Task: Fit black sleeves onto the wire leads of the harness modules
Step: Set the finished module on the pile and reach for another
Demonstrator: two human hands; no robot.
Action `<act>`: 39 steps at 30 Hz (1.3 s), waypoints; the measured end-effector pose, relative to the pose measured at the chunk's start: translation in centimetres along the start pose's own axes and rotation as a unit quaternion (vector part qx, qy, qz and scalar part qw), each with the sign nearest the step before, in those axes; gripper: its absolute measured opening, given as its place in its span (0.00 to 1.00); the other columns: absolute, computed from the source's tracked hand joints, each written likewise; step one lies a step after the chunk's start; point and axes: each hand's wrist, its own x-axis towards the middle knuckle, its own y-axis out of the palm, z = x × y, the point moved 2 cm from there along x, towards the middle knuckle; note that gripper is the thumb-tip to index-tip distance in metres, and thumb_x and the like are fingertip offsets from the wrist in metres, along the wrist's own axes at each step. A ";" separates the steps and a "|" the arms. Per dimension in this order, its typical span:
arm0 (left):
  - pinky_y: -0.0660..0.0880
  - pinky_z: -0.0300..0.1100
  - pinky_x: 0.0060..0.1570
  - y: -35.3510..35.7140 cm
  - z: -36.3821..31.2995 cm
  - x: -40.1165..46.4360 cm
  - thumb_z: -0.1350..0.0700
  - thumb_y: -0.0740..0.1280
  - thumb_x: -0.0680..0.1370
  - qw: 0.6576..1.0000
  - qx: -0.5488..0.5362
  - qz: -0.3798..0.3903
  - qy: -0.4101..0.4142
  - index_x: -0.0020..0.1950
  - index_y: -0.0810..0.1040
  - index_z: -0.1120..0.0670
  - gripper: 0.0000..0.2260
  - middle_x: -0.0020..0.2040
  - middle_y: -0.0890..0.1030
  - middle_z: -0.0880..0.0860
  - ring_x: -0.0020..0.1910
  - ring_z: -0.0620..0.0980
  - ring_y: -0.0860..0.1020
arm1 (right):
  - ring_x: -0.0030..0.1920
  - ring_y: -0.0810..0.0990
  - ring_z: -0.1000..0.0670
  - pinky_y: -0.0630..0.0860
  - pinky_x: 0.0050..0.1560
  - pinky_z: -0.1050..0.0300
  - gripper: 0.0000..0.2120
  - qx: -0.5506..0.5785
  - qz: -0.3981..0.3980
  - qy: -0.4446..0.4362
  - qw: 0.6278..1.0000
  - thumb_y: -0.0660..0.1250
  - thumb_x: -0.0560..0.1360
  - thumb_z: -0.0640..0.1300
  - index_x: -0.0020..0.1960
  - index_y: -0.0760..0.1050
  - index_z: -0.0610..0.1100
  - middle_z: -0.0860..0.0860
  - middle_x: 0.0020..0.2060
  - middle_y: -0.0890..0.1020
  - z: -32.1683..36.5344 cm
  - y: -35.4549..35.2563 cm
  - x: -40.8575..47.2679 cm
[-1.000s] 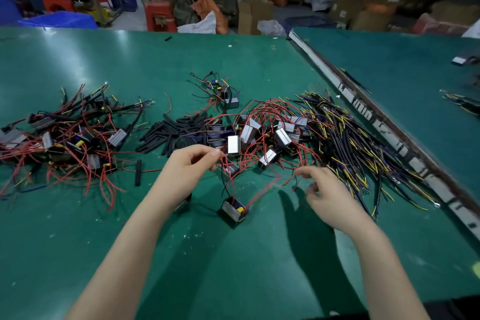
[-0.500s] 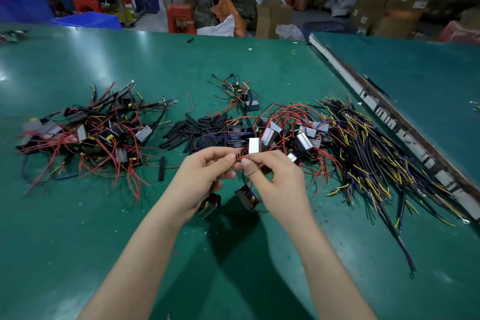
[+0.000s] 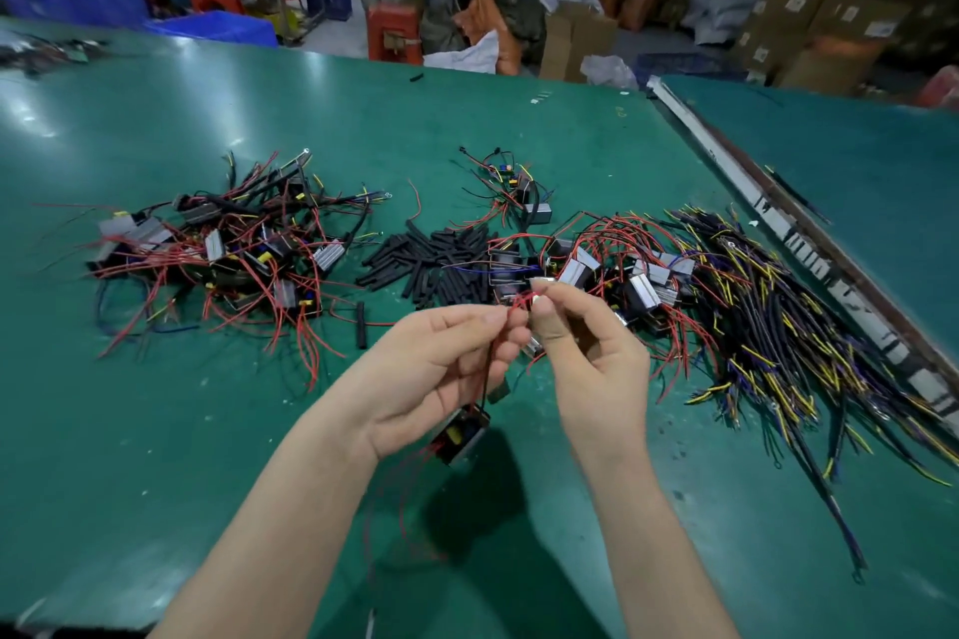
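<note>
Wide green counter carries a left-of-frame tangle of wired grey modules that look sleeved, a bigger unsleeved-looking heap right of centre, so plenty remains. Loose black tube sleeves lie mid-frame, mostly slanting lower left to upper right. Centre frame, left hand and right hand both pinch thin red leads, a small black module dangling, long axis near vertical.

Both hands, left & right, pinch red leads; module dangles
</note>
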 end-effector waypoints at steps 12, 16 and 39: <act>0.72 0.27 0.47 -0.4 1.5 0.7 0.58 0.68 0.76 0.917 0.176 -0.223 0.280 0.47 0.82 0.50 0.05 0.49 0.84 0.44 0.50 0.38 0.80 | 0.43 0.78 0.59 0.75 0.46 0.59 0.10 0.055 -0.126 0.143 0.980 0.60 0.80 0.50 0.49 0.78 0.48 0.59 0.40 0.81 -1.4 2.8 -2.7; 0.74 0.30 0.48 0.0 2.3 0.4 0.58 0.68 0.77 0.900 0.177 -0.257 0.303 0.47 0.82 0.50 0.05 0.47 0.85 0.44 0.49 0.41 0.81 | 0.46 0.79 0.60 0.73 0.46 0.69 0.06 0.020 -0.139 0.094 0.986 0.66 0.75 0.50 0.49 0.78 0.50 0.52 0.48 0.82 -1.3 3.5 -3.1; 0.77 0.38 0.43 -3.7 3.9 -1.4 0.56 0.56 0.83 0.890 -0.100 -0.376 0.239 0.48 0.68 0.56 0.06 0.36 0.75 0.51 0.39 0.46 0.82 | 0.24 0.72 0.55 0.64 0.21 0.66 0.09 0.320 -0.190 0.410 0.833 0.55 0.82 0.38 0.44 0.69 0.45 0.53 0.24 0.70 -3.6 2.3 -3.5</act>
